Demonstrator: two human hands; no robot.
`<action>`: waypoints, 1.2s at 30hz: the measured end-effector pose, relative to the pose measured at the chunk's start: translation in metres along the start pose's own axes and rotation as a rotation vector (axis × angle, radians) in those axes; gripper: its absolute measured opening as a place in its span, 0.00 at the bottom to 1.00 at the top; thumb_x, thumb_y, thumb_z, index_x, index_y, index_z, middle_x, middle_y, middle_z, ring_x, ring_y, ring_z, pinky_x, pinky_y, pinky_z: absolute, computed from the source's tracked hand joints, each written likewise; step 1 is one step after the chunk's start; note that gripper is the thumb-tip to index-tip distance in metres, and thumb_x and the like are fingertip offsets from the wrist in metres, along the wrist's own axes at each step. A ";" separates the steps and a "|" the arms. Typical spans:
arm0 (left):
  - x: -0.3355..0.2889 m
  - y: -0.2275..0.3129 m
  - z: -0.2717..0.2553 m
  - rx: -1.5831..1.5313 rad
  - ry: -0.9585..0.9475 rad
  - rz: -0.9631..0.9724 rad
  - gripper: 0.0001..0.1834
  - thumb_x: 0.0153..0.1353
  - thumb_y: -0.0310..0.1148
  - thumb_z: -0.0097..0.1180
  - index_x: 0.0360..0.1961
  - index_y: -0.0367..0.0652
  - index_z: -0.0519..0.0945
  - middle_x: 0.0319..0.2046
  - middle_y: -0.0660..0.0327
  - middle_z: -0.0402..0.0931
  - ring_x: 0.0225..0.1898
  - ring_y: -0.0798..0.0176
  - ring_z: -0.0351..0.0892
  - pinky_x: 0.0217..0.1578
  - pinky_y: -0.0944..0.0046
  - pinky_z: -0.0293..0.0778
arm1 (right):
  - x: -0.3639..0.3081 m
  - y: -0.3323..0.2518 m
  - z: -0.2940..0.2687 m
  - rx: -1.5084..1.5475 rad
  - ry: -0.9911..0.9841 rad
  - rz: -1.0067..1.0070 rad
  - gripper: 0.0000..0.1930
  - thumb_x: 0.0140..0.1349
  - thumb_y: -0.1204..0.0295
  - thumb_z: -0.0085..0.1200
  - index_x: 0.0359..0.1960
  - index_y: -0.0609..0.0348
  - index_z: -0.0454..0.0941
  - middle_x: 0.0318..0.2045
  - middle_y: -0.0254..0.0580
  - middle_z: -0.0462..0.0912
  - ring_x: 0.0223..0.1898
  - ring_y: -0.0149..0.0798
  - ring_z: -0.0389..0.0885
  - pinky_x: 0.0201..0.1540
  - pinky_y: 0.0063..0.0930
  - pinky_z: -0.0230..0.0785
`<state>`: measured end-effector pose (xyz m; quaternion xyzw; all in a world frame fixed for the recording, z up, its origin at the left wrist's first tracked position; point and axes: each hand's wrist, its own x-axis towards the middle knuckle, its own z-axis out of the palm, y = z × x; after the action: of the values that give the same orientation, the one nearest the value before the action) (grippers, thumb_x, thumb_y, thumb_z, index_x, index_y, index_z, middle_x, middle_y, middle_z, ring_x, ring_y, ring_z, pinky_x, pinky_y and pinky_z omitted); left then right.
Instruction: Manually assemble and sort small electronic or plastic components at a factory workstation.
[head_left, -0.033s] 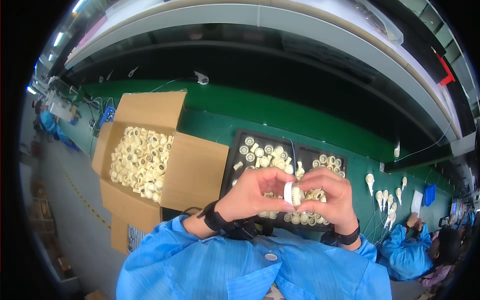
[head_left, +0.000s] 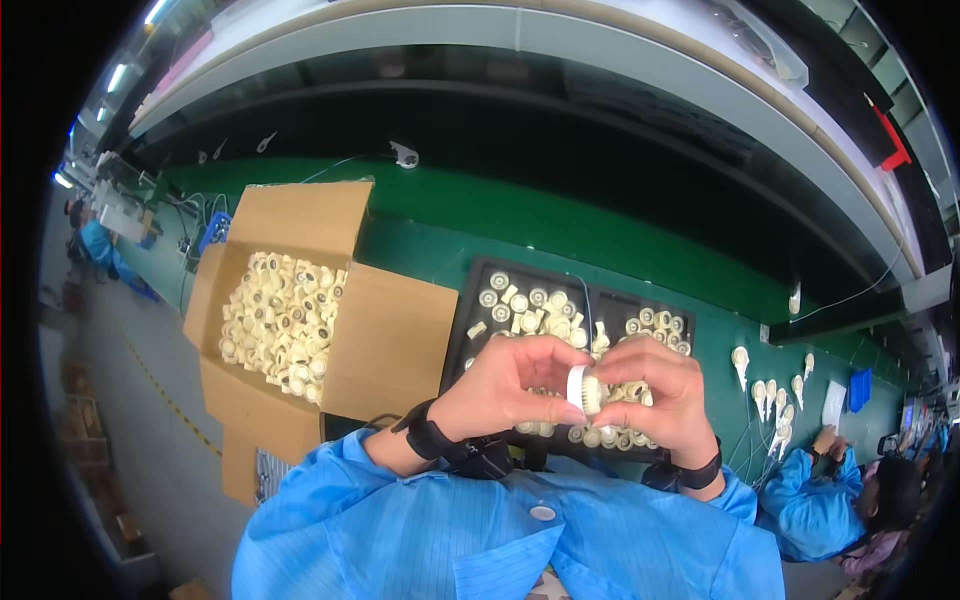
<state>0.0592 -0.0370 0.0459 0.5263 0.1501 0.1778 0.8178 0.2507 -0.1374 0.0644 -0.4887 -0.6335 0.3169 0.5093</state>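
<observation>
Both hands meet over the black tray (head_left: 462, 350), in front of my chest. Between the thumb and fingers of my left hand (head_left: 500, 385) is a white round cap (head_left: 576, 390), standing on edge. My right hand (head_left: 655, 392) pinches a cream round part with a ribbed rim (head_left: 592, 395) against the cap's right side. The two pieces touch face to face; whether they are joined I cannot tell. Under and around the hands, many cream round parts (head_left: 538, 299) lie loose in the tray, some flat and some on edge. My hands hide the tray's middle.
An open cardboard box (head_left: 395, 335) full of similar cream parts (head_left: 280, 325) stands left of the tray. White corded devices (head_left: 739, 362) and a blue bin (head_left: 859, 390) are at the right, near a seated co-worker (head_left: 830, 505). A shelf (head_left: 520, 30) overhangs the green bench.
</observation>
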 end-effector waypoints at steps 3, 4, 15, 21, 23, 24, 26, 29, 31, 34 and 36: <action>-0.003 0.005 -0.006 -0.094 -0.066 -0.094 0.24 0.47 0.22 0.68 0.47 0.35 0.75 0.43 0.58 0.78 0.45 0.66 0.78 0.48 0.65 0.74 | 0.003 -0.004 0.004 -0.034 -0.071 -0.057 0.20 0.38 0.72 0.73 0.35 0.61 0.81 0.33 0.43 0.80 0.34 0.36 0.78 0.36 0.27 0.71; -0.003 0.005 -0.006 -0.140 -0.098 -0.100 0.20 0.49 0.21 0.66 0.45 0.35 0.76 0.41 0.59 0.79 0.42 0.68 0.79 0.45 0.67 0.75 | 0.004 -0.004 0.004 -0.031 -0.085 -0.080 0.19 0.38 0.72 0.72 0.35 0.61 0.81 0.33 0.43 0.80 0.34 0.38 0.79 0.36 0.28 0.71; 0.028 0.002 -0.019 -0.291 -0.075 -0.005 0.21 0.53 0.22 0.63 0.49 0.36 0.73 0.41 0.60 0.78 0.44 0.68 0.78 0.46 0.67 0.74 | 0.016 0.027 -0.001 0.185 0.107 0.051 0.47 0.46 0.43 0.63 0.62 0.60 0.61 0.63 0.53 0.61 0.63 0.49 0.62 0.59 0.40 0.59; 0.150 0.052 -0.053 -0.104 0.170 0.380 0.22 0.52 0.23 0.62 0.49 0.37 0.73 0.41 0.59 0.77 0.43 0.66 0.77 0.46 0.67 0.73 | 0.026 0.079 -0.030 -0.030 0.624 0.160 0.33 0.63 0.63 0.47 0.67 0.64 0.51 0.65 0.50 0.58 0.64 0.44 0.62 0.62 0.35 0.56; 0.191 0.058 -0.077 0.040 0.317 0.563 0.22 0.50 0.23 0.64 0.48 0.37 0.73 0.41 0.58 0.77 0.42 0.66 0.77 0.46 0.67 0.73 | 0.026 0.101 -0.046 -0.364 0.972 0.084 0.21 0.65 0.76 0.46 0.60 0.62 0.65 0.57 0.47 0.71 0.59 0.40 0.69 0.57 0.31 0.64; 0.211 0.056 -0.093 0.161 0.398 0.671 0.21 0.49 0.23 0.65 0.46 0.37 0.73 0.41 0.57 0.77 0.41 0.66 0.77 0.45 0.67 0.73 | 0.020 0.112 -0.049 -0.369 0.974 0.098 0.21 0.65 0.76 0.46 0.60 0.62 0.65 0.57 0.47 0.71 0.59 0.40 0.69 0.57 0.31 0.64; 0.256 0.040 -0.136 0.413 0.676 0.904 0.18 0.48 0.25 0.66 0.40 0.36 0.73 0.39 0.58 0.76 0.42 0.65 0.76 0.45 0.67 0.73 | -0.002 0.132 -0.049 -0.463 0.575 0.358 0.15 0.63 0.75 0.50 0.51 0.62 0.75 0.48 0.45 0.80 0.51 0.38 0.77 0.51 0.30 0.69; 0.285 0.003 -0.182 1.061 0.956 0.834 0.16 0.46 0.27 0.65 0.36 0.36 0.73 0.34 0.53 0.74 0.41 0.55 0.76 0.43 0.60 0.73 | -0.013 0.145 -0.016 -0.545 0.316 0.466 0.11 0.57 0.77 0.54 0.42 0.60 0.79 0.35 0.49 0.83 0.39 0.45 0.82 0.43 0.32 0.73; 0.289 -0.037 -0.209 1.480 0.912 0.477 0.14 0.47 0.28 0.60 0.36 0.36 0.74 0.35 0.48 0.73 0.41 0.48 0.75 0.43 0.53 0.73 | -0.019 0.159 0.003 -0.590 0.209 0.502 0.12 0.53 0.78 0.56 0.41 0.58 0.79 0.32 0.51 0.81 0.35 0.51 0.80 0.38 0.37 0.73; 0.290 -0.108 -0.230 1.757 0.600 -0.032 0.19 0.45 0.37 0.59 0.36 0.35 0.75 0.38 0.45 0.74 0.43 0.43 0.73 0.43 0.48 0.71 | -0.023 0.182 0.023 -0.638 0.158 0.639 0.14 0.50 0.76 0.58 0.40 0.58 0.76 0.31 0.52 0.80 0.33 0.55 0.79 0.36 0.43 0.72; 0.280 -0.100 -0.199 1.490 0.725 0.174 0.24 0.44 0.41 0.61 0.39 0.34 0.74 0.42 0.44 0.72 0.43 0.43 0.73 0.45 0.48 0.72 | -0.031 0.191 0.018 -0.778 0.172 0.561 0.13 0.48 0.76 0.59 0.37 0.59 0.74 0.28 0.49 0.79 0.28 0.52 0.78 0.30 0.38 0.71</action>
<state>0.2358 0.2109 -0.1414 0.8496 0.4412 0.2528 0.1396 0.2902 -0.1034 -0.1230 -0.8192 -0.5042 0.1402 0.2345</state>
